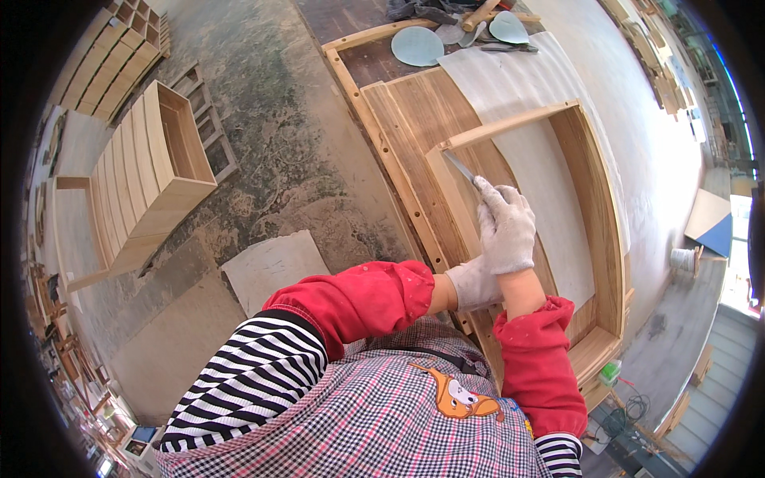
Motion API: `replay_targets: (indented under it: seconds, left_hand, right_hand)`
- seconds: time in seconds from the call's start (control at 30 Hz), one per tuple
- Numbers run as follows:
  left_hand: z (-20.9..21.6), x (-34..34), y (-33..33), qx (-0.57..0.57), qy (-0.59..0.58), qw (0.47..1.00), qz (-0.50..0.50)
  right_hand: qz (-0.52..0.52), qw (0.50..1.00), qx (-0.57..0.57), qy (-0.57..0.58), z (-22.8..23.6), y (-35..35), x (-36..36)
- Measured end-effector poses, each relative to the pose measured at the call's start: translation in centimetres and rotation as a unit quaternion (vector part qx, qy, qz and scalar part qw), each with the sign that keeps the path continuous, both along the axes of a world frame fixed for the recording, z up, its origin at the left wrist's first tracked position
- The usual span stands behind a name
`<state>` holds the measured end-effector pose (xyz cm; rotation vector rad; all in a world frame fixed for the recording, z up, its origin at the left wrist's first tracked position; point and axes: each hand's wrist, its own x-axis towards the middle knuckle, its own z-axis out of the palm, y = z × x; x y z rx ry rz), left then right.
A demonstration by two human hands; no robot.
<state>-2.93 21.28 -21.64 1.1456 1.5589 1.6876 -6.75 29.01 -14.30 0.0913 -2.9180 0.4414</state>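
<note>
My right hand [508, 227], in a whitish work glove, is closed round a narrow grey metal blade [459, 166]. The blade's tip meets the upper left corner of an open wooden frame [518, 127], which looks like a drawer box. Its handle, if it has one, is hidden in the glove. My left hand [474, 284], gloved too, lies lower, beside the frame's left side and partly under my right wrist. Its fingers are out of sight behind the right hand, so their pose does not show.
Beneath the frame is a workbench with a raised wooden edge strip [416, 211] and a white sheet [506, 76]. Round pale discs [417, 46] and a wooden-handled tool [480, 14] lie at the far end. Wooden drawer boxes [135, 179] stand on the floor at left.
</note>
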Motion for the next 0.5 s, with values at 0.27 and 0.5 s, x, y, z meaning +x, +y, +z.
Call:
replay_targets:
  seconds: [0.27,0.5]
  left_hand:
    - [-0.7,0.5,0.5,0.02,0.014,0.999,0.023]
    - [-0.1,0.0,0.1,-0.03,0.063,0.997,-0.015]
  right_hand:
    - [0.084,0.996,-0.003,-0.031,0.5,0.0,-0.5]
    - [-0.009,0.982,-0.181,-0.062,0.2,0.1,0.2]
